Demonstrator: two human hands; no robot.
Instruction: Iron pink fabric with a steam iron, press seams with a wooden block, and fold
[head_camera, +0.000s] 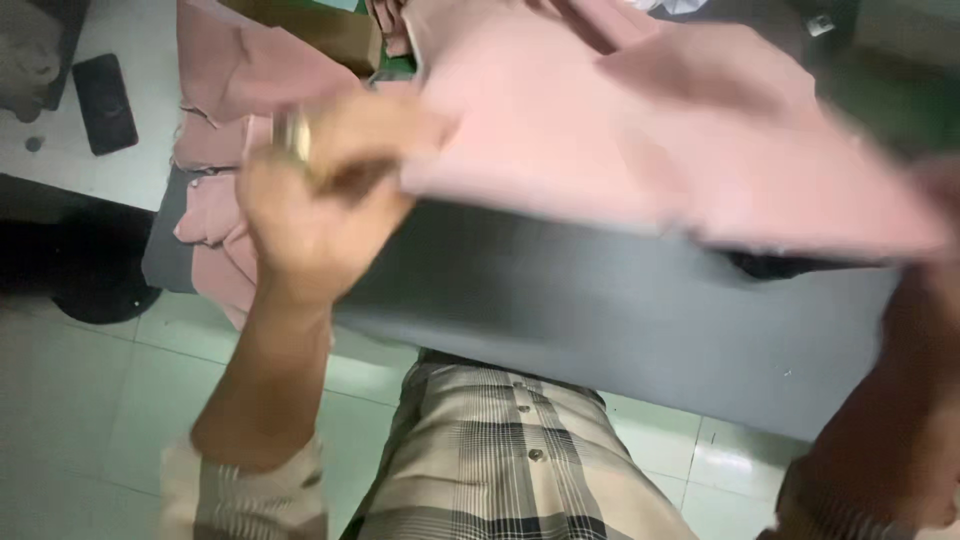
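A large pink cloth piece (640, 130) is lifted above a dark grey table (600, 310). My left hand (320, 200) grips its left edge, fingers curled around the fabric, with a ring showing. My right hand (925, 300) is at the frame's right edge, blurred, holding the cloth's right corner; most of that hand is out of frame. The cloth hides much of the table's far side.
More pink cloth pieces (225, 150) lie piled at the table's left end. A black phone (103, 102) rests on a white surface at the upper left. A brown box (335, 30) sits at the back. Pale green floor tiles (90, 400) lie below.
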